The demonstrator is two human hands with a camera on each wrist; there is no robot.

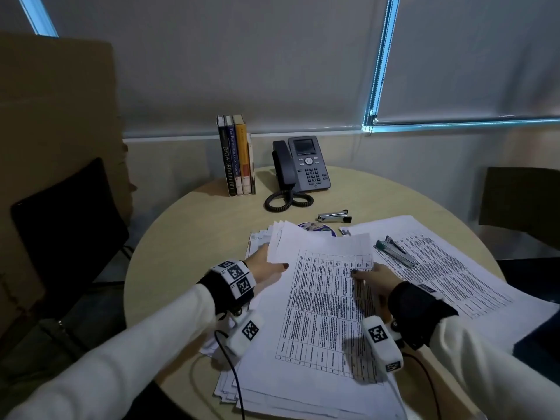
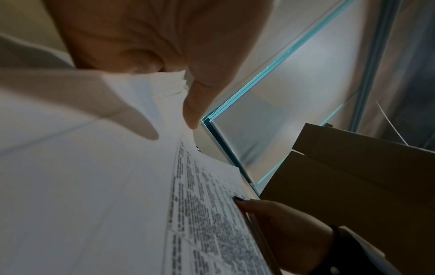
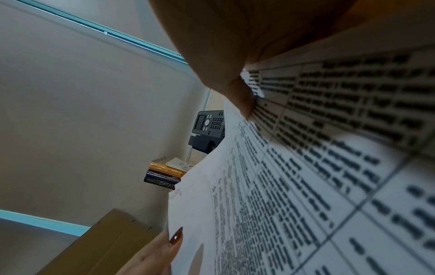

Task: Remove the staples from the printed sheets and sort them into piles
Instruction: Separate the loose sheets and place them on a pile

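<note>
Two chairs flank a round desk [image 1: 188, 237]: a dark one [image 1: 69, 219] at left, another [image 1: 521, 204] at right, with a cardboard box [image 1: 57, 116] behind the left chair. Far side of desk: upright books [image 1: 236, 156], a desk phone [image 1: 303, 165] with coiled cord, a small stapler [image 1: 335, 216] lying flat. A right-hand paper pile [image 1: 454, 268] carries a metal staple remover [image 1: 395, 253], just beside the working stack.

Printed sheets [image 1: 321, 304] lie near centre, toward the near edge, on top of a loose fanned pile [image 1: 260, 237]. Long axis runs away from the person, tilted slightly right; table of text faces up. Bare desk shows left of the stack and beyond it.

Left hand [image 1: 266, 268] pinches the sheets' upper left edge, thumb on top, fingers underneath. Right hand [image 1: 378, 278] holds the right edge, thumb [image 3: 244, 100] over the print, fingers hidden beneath.
</note>
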